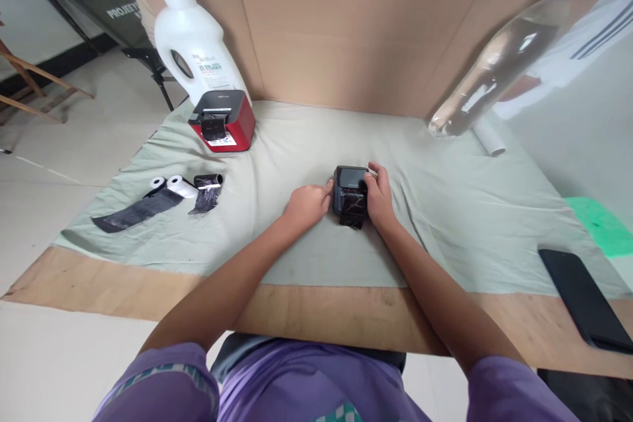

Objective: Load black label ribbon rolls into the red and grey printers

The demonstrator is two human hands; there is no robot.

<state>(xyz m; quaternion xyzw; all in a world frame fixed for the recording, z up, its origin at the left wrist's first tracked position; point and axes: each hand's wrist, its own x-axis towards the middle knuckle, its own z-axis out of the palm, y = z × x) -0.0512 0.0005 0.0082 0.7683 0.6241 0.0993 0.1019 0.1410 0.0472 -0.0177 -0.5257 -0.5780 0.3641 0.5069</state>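
Note:
A small black printer (pixel 351 192) sits on the cloth in front of me, between my two hands. A strip of shiny black film hangs out of its front. My left hand (pixel 310 203) is curled closed at the printer's left side, with a fingertip pressed against it. Around the right side, my right hand (pixel 379 192) grips the casing, its thumb near the top edge and its fingers behind. Their tips are partly hidden. Farther left stands a red and black printer (pixel 242 122), also with black film at its front.
Rolls of white paper (pixel 181 186) and a black film roll (pixel 208 191) lie at left. A white jug (pixel 198 46) stands behind the red printer. A clear bottle (pixel 499 66) leans against the cardboard (pixel 356 26). A phone (pixel 588 300) lies at the right front edge.

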